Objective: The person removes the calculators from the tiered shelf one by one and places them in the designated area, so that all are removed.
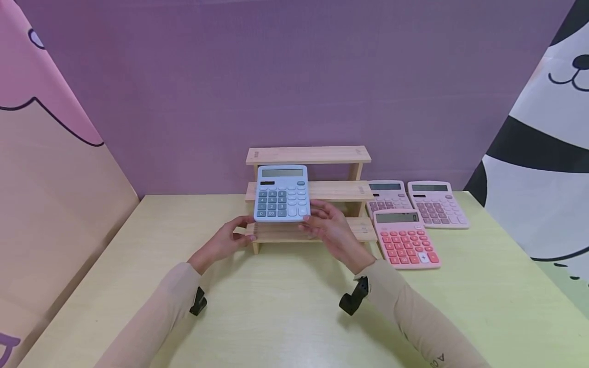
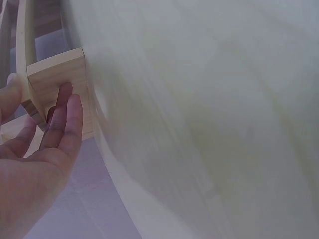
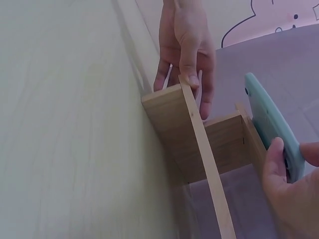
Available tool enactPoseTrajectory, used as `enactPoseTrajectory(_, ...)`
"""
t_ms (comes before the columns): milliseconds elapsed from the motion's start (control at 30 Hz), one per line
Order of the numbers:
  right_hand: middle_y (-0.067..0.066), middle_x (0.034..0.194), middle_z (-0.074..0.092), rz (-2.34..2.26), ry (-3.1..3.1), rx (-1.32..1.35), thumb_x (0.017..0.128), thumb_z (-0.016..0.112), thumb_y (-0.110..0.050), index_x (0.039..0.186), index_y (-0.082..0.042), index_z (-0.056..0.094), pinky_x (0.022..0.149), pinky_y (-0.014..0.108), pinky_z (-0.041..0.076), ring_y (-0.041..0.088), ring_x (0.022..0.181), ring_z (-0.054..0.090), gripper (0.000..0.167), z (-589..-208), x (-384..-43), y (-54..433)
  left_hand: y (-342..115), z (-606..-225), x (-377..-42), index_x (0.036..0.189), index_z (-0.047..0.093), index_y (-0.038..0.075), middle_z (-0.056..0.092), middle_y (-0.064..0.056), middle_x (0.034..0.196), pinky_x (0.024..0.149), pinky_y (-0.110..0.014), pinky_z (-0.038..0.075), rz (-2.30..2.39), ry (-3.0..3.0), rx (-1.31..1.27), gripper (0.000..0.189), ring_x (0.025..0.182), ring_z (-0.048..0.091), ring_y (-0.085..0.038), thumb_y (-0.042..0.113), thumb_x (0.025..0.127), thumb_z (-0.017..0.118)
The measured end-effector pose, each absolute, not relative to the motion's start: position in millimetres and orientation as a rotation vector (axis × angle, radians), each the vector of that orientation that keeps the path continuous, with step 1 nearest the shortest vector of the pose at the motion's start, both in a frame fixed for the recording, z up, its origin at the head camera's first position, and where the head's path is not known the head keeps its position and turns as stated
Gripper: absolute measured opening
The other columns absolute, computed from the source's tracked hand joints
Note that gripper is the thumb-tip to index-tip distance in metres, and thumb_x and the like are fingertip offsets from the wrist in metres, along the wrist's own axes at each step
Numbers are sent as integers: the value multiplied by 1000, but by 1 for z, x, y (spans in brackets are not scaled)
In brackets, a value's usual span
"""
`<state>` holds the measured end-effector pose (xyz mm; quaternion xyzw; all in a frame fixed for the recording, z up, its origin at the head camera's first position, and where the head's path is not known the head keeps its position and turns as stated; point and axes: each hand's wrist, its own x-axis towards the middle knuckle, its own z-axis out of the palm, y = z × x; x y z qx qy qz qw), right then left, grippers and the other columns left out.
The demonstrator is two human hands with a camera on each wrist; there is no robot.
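Observation:
A light blue calculator [image 1: 282, 194] is tilted face-up at the left part of a three-tier wooden stand [image 1: 340, 190], over its middle board. My right hand [image 1: 333, 230] pinches the calculator's lower right corner; in the right wrist view, the thumb lies on one side of the calculator [image 3: 274, 124]. Whether its lower edge touches the board, I cannot tell. At the left end of the lowest board, my left hand [image 1: 225, 243] grips the wood. The left wrist view shows that thumb on the board [image 2: 24, 55] and the other fingers beneath it.
Right of the stand, a pink calculator with coral keys [image 1: 407, 240] lies on the table [image 1: 276, 306]. Behind it are two pale pink calculators [image 1: 437, 204] [image 1: 386, 191]. A purple backdrop [image 1: 322, 76] rises behind the stand, with cartoon-printed panels at both sides.

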<state>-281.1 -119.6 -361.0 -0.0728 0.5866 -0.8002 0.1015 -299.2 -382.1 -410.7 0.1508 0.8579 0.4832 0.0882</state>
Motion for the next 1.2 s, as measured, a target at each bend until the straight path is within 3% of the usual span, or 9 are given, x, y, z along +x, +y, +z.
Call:
enactPoseTrajectory(400, 5, 107, 52, -2399, 1702, -182, 87, 45, 12, 135, 0, 34, 96, 37, 46, 13, 89, 59, 50, -363, -278, -121, -382, -412, -300, 136, 36, 9, 41, -17, 130, 86, -33, 52, 1462, 2532, 450, 54, 103, 56, -31, 16, 89, 60)
enactPoseTrajectory(1200, 4, 105, 53, -2426, 1645, -165, 88, 44, 12, 136, 0, 31, 85, 27, 51, 13, 88, 58, 51, -361, -273, -116, -381, -411, -299, 135, 38, 10, 41, -16, 128, 85, -32, 52, 1488, 2517, 450, 53, 100, 57, -29, 15, 88, 60)
